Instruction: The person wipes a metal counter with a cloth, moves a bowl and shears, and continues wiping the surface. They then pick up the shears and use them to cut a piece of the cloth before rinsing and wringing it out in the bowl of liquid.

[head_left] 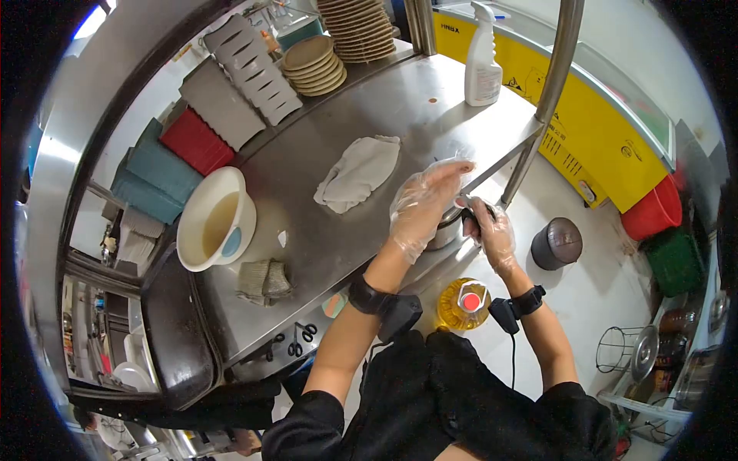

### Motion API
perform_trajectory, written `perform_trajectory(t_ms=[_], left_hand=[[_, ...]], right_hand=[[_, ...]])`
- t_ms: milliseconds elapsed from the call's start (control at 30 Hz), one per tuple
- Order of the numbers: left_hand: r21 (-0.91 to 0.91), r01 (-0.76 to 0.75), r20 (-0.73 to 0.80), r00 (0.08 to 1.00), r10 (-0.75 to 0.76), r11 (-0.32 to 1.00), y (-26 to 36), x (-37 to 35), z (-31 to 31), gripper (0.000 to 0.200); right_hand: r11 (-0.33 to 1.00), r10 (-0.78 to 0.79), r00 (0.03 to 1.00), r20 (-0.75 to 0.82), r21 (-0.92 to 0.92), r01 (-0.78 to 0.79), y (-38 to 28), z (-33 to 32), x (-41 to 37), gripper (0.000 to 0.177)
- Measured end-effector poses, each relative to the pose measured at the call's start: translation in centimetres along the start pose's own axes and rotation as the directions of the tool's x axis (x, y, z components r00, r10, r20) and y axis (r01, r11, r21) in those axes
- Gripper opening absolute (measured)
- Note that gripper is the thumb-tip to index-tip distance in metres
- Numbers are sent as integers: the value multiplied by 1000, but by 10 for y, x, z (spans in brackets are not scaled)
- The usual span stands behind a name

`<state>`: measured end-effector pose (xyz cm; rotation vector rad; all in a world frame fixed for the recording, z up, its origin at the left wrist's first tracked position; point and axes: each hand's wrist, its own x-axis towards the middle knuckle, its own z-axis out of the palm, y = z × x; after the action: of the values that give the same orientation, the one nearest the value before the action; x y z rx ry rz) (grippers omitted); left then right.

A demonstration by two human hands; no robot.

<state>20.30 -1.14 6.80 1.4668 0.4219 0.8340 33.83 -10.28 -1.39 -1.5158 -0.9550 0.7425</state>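
My left hand [423, 203], in a clear plastic glove, reaches over the front edge of the steel table [307, 253] with its fingers stretched out. I see nothing held in it. My right hand [494, 233], gloved the same way, is beside it and lower, its fingers closed around a small dark thing [470, 222] that is mostly covered. Partly hidden under my left hand is a round metal container [442, 238]. A crumpled white cloth [358, 174] lies on the table to the left of my hands.
A white basin [241, 223] of cloudy liquid and a folded grey-green cloth [264, 281] are on the left. Stacked plates [314, 63] and a spray bottle [483, 65] stand at the back. An oil jug [463, 305] and a dark stool [556, 243] are on the floor.
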Motion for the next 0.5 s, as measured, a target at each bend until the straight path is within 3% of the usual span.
perform_trajectory(t_ms=[100, 133, 167, 200, 233, 300, 333, 367, 400, 433, 467, 500], left_hand=[[36, 66, -54, 996, -64, 997, -1, -3, 1, 21], [392, -89, -184, 968, 173, 915, -5, -3, 1, 18], [707, -165, -212, 878, 428, 688, -10, -2, 1, 16], [800, -134, -248, 814, 526, 585, -17, 2, 0, 11], [797, -140, -242, 817, 524, 587, -17, 3, 3, 11], [930, -81, -137, 828, 543, 359, -16, 3, 10, 11], [931, -91, -106, 859, 500, 353, -26, 2, 22, 18], [965, -33, -47, 953, 299, 259, -18, 4, 37, 24], [988, 3, -14, 997, 74, 152, -8, 4, 51, 31], [968, -38, 16, 996, 90, 247, -7, 5, 59, 41], [968, -43, 20, 995, 96, 248, -12, 8, 59, 41], [915, -148, 70, 974, 215, 374, -20, 9, 58, 39]], right_hand=[[995, 73, 997, 7, 63, -74, 4, 6, -3, 45], [995, 63, 998, 9, 75, -64, 6, 6, -4, 44], [995, 55, 998, 10, 86, -55, 7, 7, -5, 43], [992, 75, 997, 16, 104, -76, 7, 7, -8, 42], [993, 54, 998, 7, 109, -55, 7, 9, -10, 44], [992, 67, 998, 0, 109, -67, 13, 9, -13, 41], [993, 51, 999, -5, 107, -50, 22, 9, -13, 41], [994, 34, 999, -10, 104, -32, 33, 11, -13, 40], [993, 120, 986, -117, 8, -120, 43, 15, -16, 40], [992, -99, 976, -192, -95, 82, 79, 22, -9, 40], [983, -157, 964, -216, -129, 131, 80, 21, -10, 40], [970, -215, 947, -240, -167, 177, 81, 21, -11, 39]])
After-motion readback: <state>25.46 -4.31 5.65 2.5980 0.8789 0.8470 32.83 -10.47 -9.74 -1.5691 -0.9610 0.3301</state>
